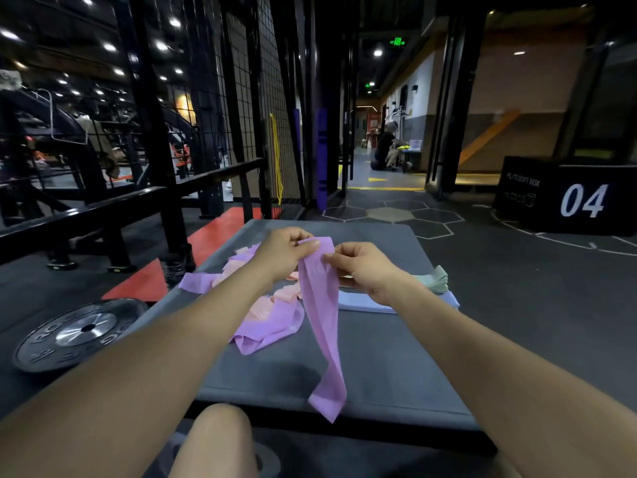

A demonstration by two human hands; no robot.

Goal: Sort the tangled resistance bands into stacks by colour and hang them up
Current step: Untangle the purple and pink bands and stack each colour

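Purple band (322, 305) held up at frame centre by both hands, its tail trailing down onto the grey surface (386, 367).

Left hand (284, 251) and right hand (365, 267) each keep a pinching grip on the band's top end — thumbs and fingertips closed on the fabric, the two hands just beside each other. Behind and left of the hands lies a tangled heap of purple and pink bands (265, 315) on the same surface. To the right, a folded pale blue stack (362, 301) sits beside a green stack (436, 279) near the surface's right edge. Lower left — a weight plate (79, 334) flat on the floor. A black box marked 04 (582, 200) stands at right.
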